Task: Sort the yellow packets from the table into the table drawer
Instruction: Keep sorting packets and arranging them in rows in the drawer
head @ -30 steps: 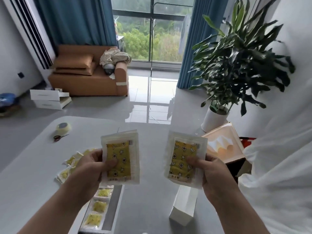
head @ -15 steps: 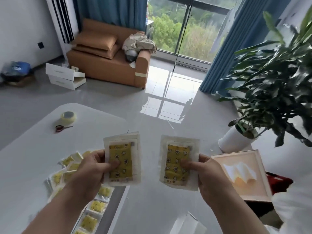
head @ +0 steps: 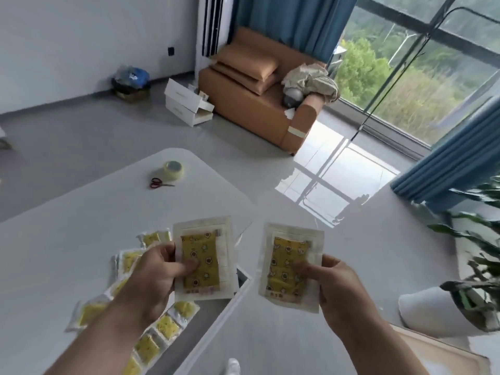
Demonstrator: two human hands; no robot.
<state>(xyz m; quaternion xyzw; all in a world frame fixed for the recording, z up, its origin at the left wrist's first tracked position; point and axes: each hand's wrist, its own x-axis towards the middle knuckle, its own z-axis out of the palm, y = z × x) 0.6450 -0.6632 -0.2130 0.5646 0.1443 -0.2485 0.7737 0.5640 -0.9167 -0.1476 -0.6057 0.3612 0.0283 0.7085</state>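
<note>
My left hand [head: 154, 274] pinches a yellow packet [head: 208, 247] upright in front of me, thumb on its printed face. My right hand [head: 332, 285] pinches a second yellow packet [head: 286, 255] the same way, about a hand's width to the right. Both packets hang in the air above the near right edge of the white table [head: 67, 234]. Several more yellow packets [head: 151, 239] lie on the table to the left, partly behind my left arm. A row of yellow packets [head: 167, 326] lies in the open table drawer [head: 240, 282] below my left hand.
A tape roll [head: 173, 170] and red-handled scissors [head: 159, 183] lie at the table's far end. A potted plant [head: 460, 307] stands at the right, a wooden tray [head: 438, 353] below it. An orange sofa [head: 259, 104] and white boxes [head: 186, 104] sit across the floor.
The view has swung left and down: the plant slid off to the right and the sofa moved toward centre. Both hands keep their packets raised, held the same way.
</note>
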